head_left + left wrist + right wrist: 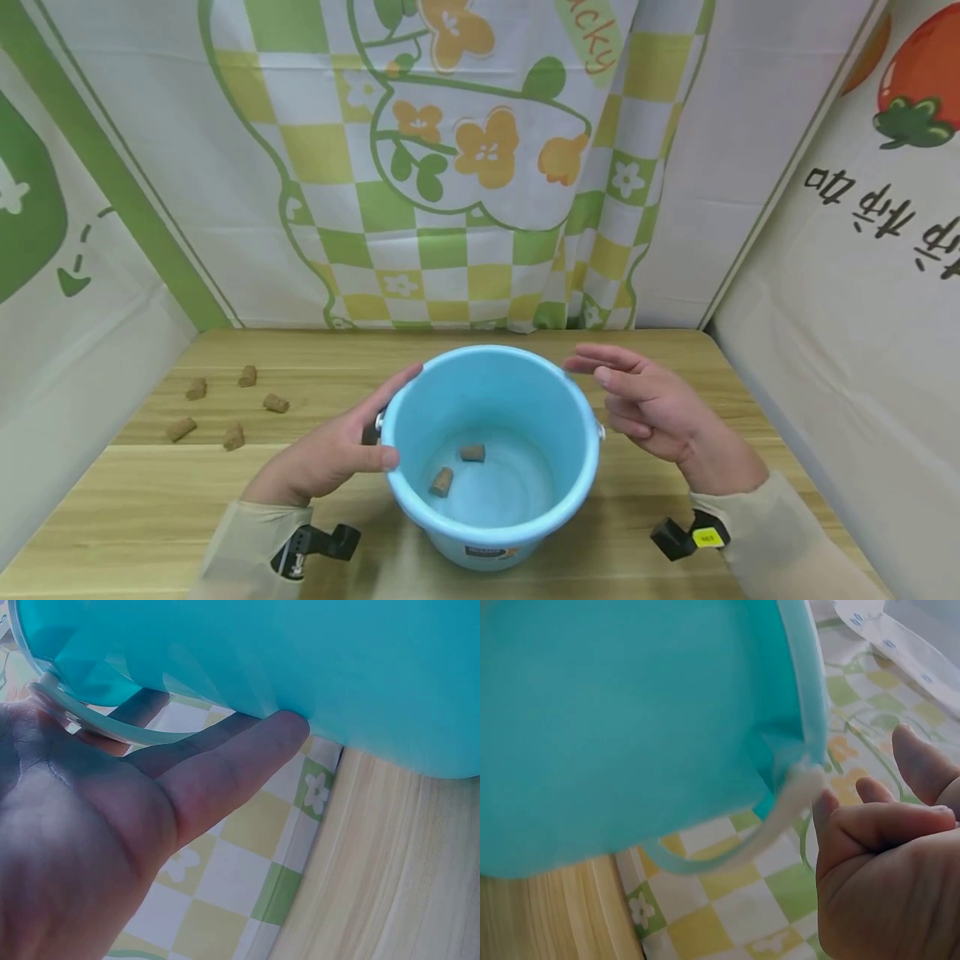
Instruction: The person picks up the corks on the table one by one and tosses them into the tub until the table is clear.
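A light blue bucket (491,521) stands on the wooden table with two corks (472,453) inside on its bottom. My left hand (337,450) grips the bucket's left side, the thumb over the rim and the fingers along the outer wall. In the left wrist view, the fingers (232,769) lie against the blue wall (337,667) beside the pale handle. My right hand (660,408) is at the right of the rim, holding nothing, with its fingers partly bent. The right wrist view shows that hand (892,870) close to the handle (772,825); whether they touch I cannot tell.
Several corks (276,403) lie scattered on the table (352,575) left of the bucket. A patterned curtain (465,250) hangs along the table's back edge, and printed cloth walls (840,333) rise at both sides.
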The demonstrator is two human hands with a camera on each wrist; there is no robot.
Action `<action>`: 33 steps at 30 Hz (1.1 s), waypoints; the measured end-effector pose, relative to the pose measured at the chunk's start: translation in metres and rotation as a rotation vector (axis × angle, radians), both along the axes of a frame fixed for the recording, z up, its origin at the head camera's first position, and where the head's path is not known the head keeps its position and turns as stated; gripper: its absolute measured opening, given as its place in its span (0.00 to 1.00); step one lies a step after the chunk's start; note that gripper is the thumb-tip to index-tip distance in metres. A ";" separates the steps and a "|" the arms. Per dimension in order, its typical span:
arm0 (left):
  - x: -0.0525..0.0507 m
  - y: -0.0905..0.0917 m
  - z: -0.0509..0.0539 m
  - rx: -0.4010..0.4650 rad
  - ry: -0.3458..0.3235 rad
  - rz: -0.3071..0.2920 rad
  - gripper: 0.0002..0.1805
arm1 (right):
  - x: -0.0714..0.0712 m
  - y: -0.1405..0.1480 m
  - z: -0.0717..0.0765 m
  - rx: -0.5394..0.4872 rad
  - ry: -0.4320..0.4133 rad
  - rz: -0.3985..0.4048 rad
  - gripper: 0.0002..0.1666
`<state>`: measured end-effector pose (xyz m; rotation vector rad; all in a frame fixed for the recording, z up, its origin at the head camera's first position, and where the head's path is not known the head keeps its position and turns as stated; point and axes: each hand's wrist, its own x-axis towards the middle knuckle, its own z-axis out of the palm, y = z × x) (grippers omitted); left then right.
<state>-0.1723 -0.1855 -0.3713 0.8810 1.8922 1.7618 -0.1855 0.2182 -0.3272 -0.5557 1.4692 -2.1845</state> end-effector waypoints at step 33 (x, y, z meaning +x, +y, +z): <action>0.001 0.001 0.000 0.001 0.002 -0.002 0.55 | -0.026 0.099 -0.027 -0.305 -0.193 -0.173 0.17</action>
